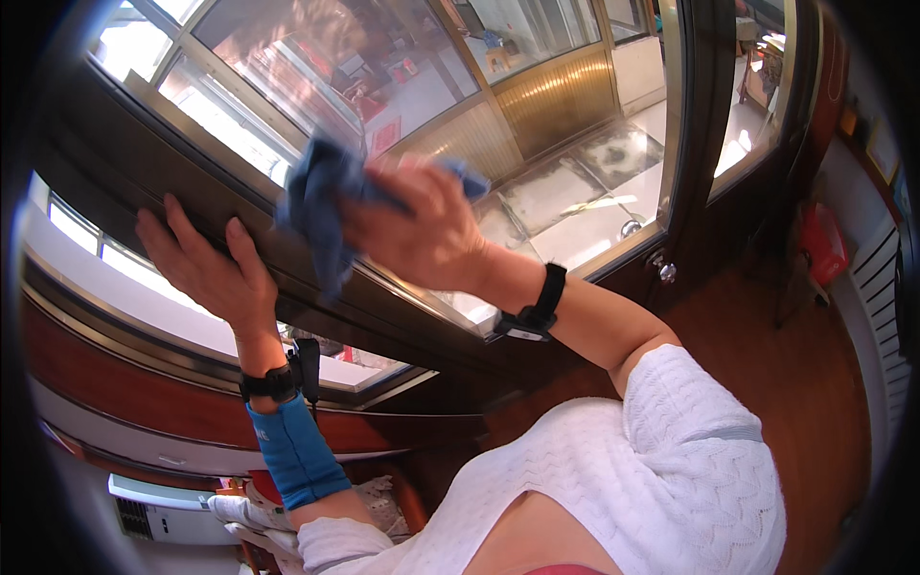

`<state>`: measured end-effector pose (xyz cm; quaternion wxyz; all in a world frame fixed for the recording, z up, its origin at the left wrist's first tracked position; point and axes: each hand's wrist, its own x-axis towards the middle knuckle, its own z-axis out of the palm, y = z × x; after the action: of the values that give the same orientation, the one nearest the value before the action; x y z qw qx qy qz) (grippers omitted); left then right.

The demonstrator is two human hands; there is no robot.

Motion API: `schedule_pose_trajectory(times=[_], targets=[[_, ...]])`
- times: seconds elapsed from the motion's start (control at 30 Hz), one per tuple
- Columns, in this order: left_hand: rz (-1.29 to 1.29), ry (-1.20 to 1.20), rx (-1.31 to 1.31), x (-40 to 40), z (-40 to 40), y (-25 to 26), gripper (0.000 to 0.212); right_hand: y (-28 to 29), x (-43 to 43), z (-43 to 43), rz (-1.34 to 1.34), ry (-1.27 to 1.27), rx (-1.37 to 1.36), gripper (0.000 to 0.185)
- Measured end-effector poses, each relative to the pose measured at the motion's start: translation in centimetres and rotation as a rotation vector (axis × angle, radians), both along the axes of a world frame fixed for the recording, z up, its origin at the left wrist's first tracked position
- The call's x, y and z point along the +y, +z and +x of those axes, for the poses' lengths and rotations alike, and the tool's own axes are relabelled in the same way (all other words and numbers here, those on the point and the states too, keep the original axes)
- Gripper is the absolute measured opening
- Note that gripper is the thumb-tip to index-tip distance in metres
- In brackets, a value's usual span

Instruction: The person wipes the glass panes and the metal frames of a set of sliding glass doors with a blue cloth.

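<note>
My right hand (420, 230) grips a crumpled blue cloth (320, 201), which hangs out on both sides of the fingers. Both are blurred, in front of the door's glass pane (345, 79); whether the cloth touches the glass I cannot tell. With its fingers apart and nothing held, my left hand (212, 269) rests against the dark door frame (136, 165), left of the cloth. Black straps with small devices circle both wrists, and a blue sleeve (295, 445) covers the left forearm.
A clear round knob (667, 272) sticks out from the door's edge at right. Beyond the glass are floor tiles (553, 194) and a ribbed gold panel (557, 100). A red bag (821, 244) stands by the right wall. A white air conditioner (172, 510) is at lower left.
</note>
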<state>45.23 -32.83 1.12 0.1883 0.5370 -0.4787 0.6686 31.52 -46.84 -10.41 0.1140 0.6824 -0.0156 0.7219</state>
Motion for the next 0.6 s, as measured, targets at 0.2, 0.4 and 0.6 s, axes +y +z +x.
schedule_pose_trajectory(times=[0.2, 0.4, 0.6], targets=[[-0.010, -0.002, 0.072, -0.5, -0.8, 0.1, 0.057, -6.0, -3.6, -2.7, -0.240, 0.067, 0.196, 0.018], [-0.007, 0.028, 0.047, 0.8, -0.6, 0.0, 0.059, 1.2, -9.0, -9.2, 0.001, -0.300, 0.020, 0.023], [0.002, -0.003, 0.010, 0.1, -1.0, 0.4, 0.058, -0.6, -17.4, -16.1, 0.160, -0.320, -0.405, 0.031]])
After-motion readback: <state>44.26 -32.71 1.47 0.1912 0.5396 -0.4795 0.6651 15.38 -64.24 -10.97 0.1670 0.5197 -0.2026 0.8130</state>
